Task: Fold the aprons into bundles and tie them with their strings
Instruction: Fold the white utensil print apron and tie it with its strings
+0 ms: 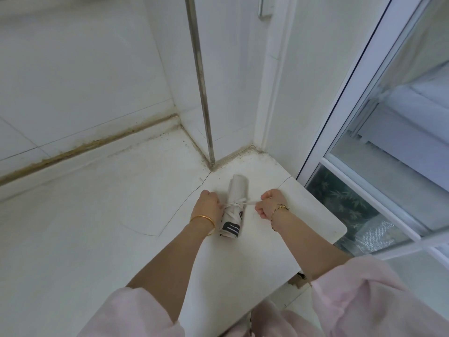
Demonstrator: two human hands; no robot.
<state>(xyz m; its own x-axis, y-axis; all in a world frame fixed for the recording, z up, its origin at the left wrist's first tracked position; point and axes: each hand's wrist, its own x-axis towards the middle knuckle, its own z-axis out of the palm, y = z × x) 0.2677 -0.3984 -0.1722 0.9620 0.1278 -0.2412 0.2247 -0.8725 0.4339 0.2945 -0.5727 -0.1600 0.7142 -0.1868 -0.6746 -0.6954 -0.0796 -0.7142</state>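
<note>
A rolled apron lies on the white counter near its far right corner, beside the window, with its string wrapped round the middle. The left hand sits against the roll's left side, fingers curled, pinching one string end. The right hand, just right of the roll, is fisted around the other end, which runs taut. Both forearms reach forward from pink sleeves.
</note>
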